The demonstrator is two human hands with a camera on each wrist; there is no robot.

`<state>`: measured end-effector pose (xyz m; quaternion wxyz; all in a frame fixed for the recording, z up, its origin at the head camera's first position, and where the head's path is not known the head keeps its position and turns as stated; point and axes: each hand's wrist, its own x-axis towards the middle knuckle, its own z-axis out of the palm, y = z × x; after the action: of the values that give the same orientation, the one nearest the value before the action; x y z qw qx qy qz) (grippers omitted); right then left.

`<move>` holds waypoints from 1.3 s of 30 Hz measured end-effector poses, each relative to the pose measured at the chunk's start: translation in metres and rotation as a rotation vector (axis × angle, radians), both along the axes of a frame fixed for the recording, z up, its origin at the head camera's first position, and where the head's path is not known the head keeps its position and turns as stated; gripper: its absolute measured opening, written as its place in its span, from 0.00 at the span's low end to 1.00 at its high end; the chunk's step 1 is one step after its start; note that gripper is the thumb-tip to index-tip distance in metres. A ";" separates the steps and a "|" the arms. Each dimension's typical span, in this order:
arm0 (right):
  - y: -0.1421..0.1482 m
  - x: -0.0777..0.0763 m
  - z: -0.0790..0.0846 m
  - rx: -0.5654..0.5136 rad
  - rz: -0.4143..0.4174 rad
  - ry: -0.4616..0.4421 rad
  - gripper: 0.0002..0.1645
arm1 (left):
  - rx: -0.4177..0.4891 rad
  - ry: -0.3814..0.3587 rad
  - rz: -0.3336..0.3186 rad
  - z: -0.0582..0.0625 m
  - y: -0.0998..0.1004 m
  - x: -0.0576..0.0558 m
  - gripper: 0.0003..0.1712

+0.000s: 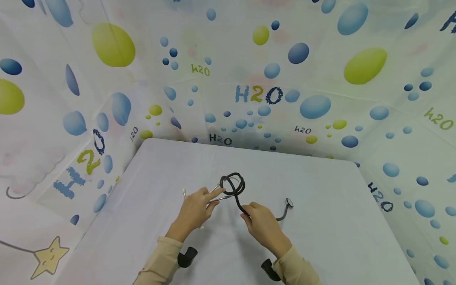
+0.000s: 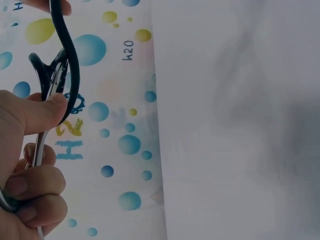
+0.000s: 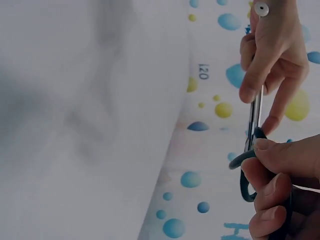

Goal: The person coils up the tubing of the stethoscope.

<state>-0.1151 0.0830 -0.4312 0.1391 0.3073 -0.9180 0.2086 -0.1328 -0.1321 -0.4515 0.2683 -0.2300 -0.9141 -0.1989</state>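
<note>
A stethoscope [image 1: 238, 202] with black tubing and metal ear tubes is held in the air between both hands. My left hand [image 1: 197, 208] grips the ear tubes [image 1: 223, 197], with thumb and curled fingers around the metal in the left wrist view. Beyond that hand, the tubing is looped into a small coil [image 1: 244, 185]. Right of the coil, my right hand [image 1: 264, 226] pinches the tubing between thumb and fingers. The chest piece [image 1: 289, 203] sticks out past the right hand on a short stretch of tube. One pale ear tip [image 1: 184, 191] shows left of the left hand.
Under the hands lies a white table [image 1: 331, 206]. Behind it hangs a white cloth backdrop [image 1: 228, 31] printed with blue and green drops, continuing along both sides. Black wrist straps [image 1: 187, 257] sit by the sleeves.
</note>
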 end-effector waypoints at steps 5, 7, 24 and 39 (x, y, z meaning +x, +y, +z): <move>-0.002 -0.001 0.008 0.052 0.046 0.046 0.06 | -0.023 0.002 -0.007 0.000 0.004 0.001 0.22; -0.003 -0.002 0.011 0.087 0.059 0.061 0.05 | -0.026 0.000 -0.011 0.000 0.005 0.002 0.22; -0.003 -0.007 0.032 0.123 0.187 0.004 0.04 | -0.072 -0.047 0.005 0.000 0.008 0.002 0.21; 0.016 -0.050 0.050 -0.055 0.312 -0.236 0.09 | -0.140 -0.086 -0.139 -0.001 0.016 0.012 0.20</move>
<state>-0.1650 0.0994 -0.3812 0.0045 0.4154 -0.8631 0.2871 -0.1206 -0.1162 -0.4524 0.1975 -0.3024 -0.9182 -0.1625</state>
